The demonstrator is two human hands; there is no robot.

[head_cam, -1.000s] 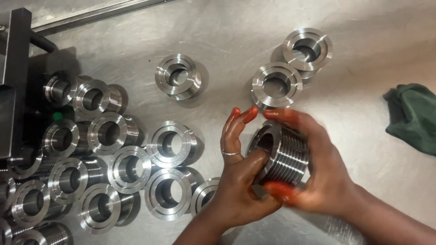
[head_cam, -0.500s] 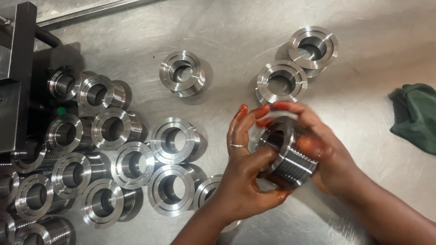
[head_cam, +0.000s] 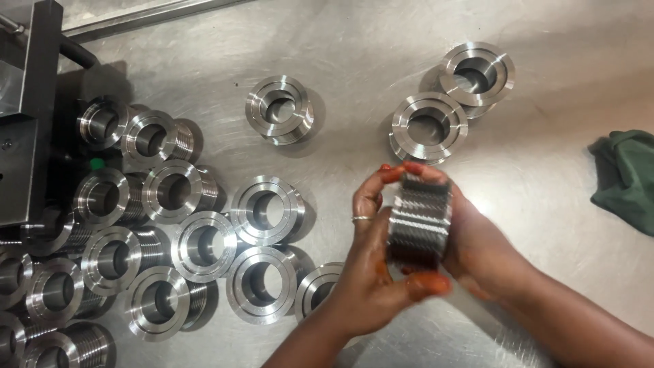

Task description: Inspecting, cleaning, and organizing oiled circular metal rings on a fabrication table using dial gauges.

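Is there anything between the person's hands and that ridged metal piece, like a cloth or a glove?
Nothing visible. The left hand and right hand are bare and grip the grooved steel part directly on both sides. The green cloth lies apart on the steel table, at the right edge.

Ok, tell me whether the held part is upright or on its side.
On its side: the part shows its ribbed flank to the camera, its bore hidden, between both hands.
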